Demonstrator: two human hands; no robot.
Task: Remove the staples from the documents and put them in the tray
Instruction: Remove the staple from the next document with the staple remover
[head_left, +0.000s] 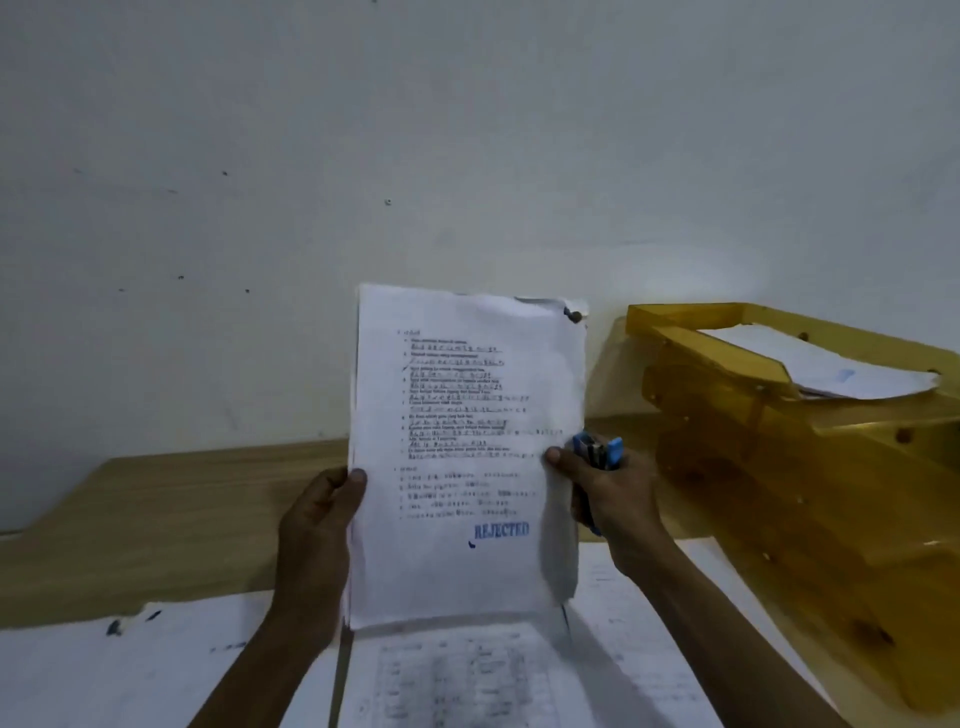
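**Document** (467, 457): stapled sheaf of printed text with a blue REJECTED stamp low on the face. Held upright between the two hands, clear of the table (156, 509).

**Left hand** (317, 525): clasped on the sheaf's left edge, thumb on the face, fingers hidden behind.

**Right hand** (613, 499): thumb pressed on the sheaf's right edge. Blue staple remover (597, 454) gripped in the same hand, just behind the paper. Tool's jaws too blurred to read.

**Dark mark** (573, 314): at the sheaf's upper right corner, well above the right thumb. Likely the staple, not certain.

**Tray** (779, 415): amber and tiered, to the right of the right hand and beyond it. White papers (831, 364) lying in the top tier.

**Loose sheets** (467, 675): flat on the table, below both hands.

**Step in hand, by judgement:** sheaf lifted and looked over, staple not yet pulled.

**Next move, by judgement:** right thumb off the paper, tool raised to the upper right corner, left hand holding the sheaf firm. Corner looks ragged, so some risk of tearing.
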